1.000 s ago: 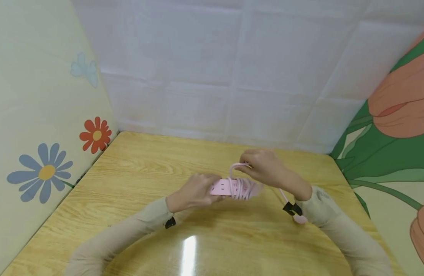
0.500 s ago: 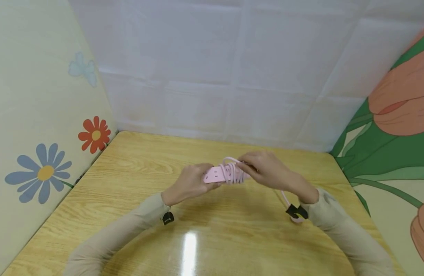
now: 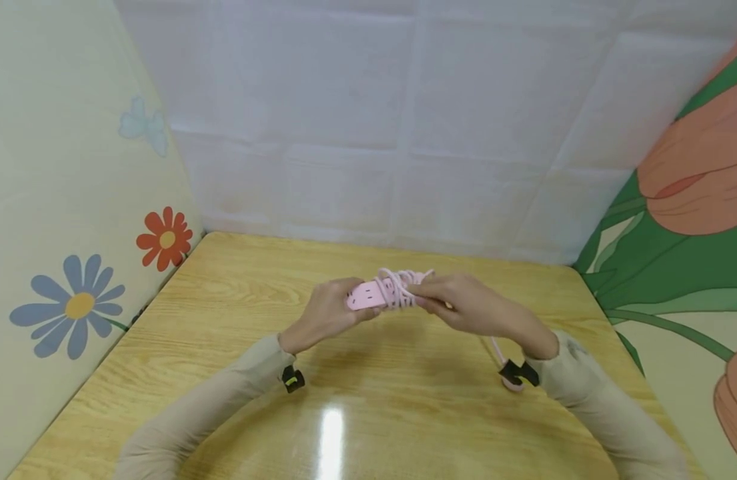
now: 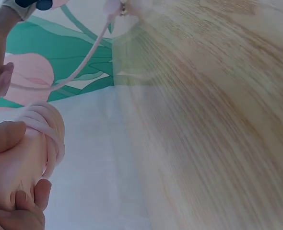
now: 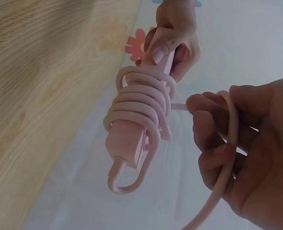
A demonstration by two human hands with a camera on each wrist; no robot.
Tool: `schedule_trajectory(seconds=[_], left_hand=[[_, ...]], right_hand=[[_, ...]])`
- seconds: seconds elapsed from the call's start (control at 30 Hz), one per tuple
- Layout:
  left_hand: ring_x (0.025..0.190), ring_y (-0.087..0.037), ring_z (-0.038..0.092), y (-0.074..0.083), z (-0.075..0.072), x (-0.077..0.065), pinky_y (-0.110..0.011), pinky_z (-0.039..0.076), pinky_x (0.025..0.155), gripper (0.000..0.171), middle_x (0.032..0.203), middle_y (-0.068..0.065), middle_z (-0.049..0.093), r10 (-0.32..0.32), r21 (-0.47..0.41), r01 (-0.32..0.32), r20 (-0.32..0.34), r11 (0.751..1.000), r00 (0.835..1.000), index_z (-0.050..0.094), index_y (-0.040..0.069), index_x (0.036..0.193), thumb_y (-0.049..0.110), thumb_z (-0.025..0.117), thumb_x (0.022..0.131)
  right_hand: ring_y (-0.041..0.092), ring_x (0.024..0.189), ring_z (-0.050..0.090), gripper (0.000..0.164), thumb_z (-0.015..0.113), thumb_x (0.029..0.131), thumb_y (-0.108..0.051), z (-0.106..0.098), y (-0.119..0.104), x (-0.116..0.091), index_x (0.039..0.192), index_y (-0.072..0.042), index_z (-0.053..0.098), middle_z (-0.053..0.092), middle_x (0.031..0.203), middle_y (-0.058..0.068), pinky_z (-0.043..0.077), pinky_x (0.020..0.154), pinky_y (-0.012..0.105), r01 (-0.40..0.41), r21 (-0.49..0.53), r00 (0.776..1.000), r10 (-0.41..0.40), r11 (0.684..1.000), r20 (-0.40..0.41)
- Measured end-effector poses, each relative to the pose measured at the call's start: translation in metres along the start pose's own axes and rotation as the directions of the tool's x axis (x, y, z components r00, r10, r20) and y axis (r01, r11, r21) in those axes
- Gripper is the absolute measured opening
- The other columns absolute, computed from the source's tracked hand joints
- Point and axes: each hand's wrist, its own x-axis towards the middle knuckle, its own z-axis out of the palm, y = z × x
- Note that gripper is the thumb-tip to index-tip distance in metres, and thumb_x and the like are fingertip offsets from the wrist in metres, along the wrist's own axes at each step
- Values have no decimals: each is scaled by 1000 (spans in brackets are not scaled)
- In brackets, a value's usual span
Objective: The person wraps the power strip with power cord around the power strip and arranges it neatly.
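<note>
My left hand [image 3: 326, 310] grips the left end of a pink power strip [image 3: 363, 295], held up over the table with its sockets showing. Several turns of its pink cord [image 5: 136, 103] wrap round the strip's other half. In the right wrist view the cord leaves the strip's end in a small loop. My right hand [image 3: 467, 303] is beside the wrapped part, its curled fingers [image 5: 211, 160] holding the free length of cord. From there the cord hangs to the plug [image 3: 512, 383], partly behind the black band at my right wrist. The left thumb [image 4: 7, 136] presses the strip's body.
The wood-grain table [image 3: 254, 413] spreads below both hands. A white sheet [image 3: 296, 133] stands behind it, with flower-printed panels [image 3: 62, 167] on either side. A black wrist camera band [image 3: 293, 378] sits at the left cuff.
Both hands have shifted left and the power strip has risen and tilted. My right hand has drawn the cord from above the strip down across its near side.
</note>
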Motion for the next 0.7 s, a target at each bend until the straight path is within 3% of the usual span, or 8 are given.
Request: schedule_trajectory(seconds=[0.13, 0.27, 0.4, 0.53, 0.7], left_hand=[[62, -7, 55, -1, -1, 0, -27, 47, 55, 42, 81, 6, 66, -28, 3, 28, -11, 1000, 1000, 70, 3, 107, 32, 80, 79], [64, -8, 55, -1, -3, 0, -28, 47, 57, 43, 83, 5, 67, -61, -28, 60, -24, 998, 998, 70, 4, 108, 31, 82, 77], [66, -10, 57, 0, -4, 0, -30, 48, 58, 45, 87, 2, 69, -93, -64, 90, -34, 994, 995, 71, 4, 110, 30, 84, 75], [67, -12, 57, 3, -5, 1, -31, 48, 58, 47, 87, 2, 69, -111, -79, 108, -37, 991, 993, 71, 4, 111, 30, 85, 74], [67, -13, 57, 6, -5, -1, -31, 47, 58, 49, 87, 1, 69, -154, -128, 148, -44, 981, 987, 71, 5, 113, 30, 86, 73]], right_hand=[[-1, 57, 44, 34, 54, 101, -7, 3, -3, -2, 134, 1, 59, 56, 72, -11, 45, 56, 23, -17, 2, 996, 17, 1000, 83], [5, 75, 58, 44, 46, 100, 4, 6, -6, -5, 144, 2, 46, 68, 98, 2, 53, 68, 25, -67, 71, 982, 53, 995, 180], [10, 86, 63, 56, 41, 94, 16, 7, -6, -7, 149, 2, 38, 67, 121, 12, 55, 75, 25, -97, 126, 970, 65, 987, 235], [7, 81, 62, 56, 44, 93, 18, 6, -4, -8, 147, 5, 39, 68, 116, 12, 54, 71, 23, -68, 151, 971, 30, 986, 237], [1, 66, 60, 43, 47, 103, -2, 7, -1, -9, 146, -1, 45, 69, 98, -2, 53, 54, 20, -98, 266, 962, 22, 959, 274]])
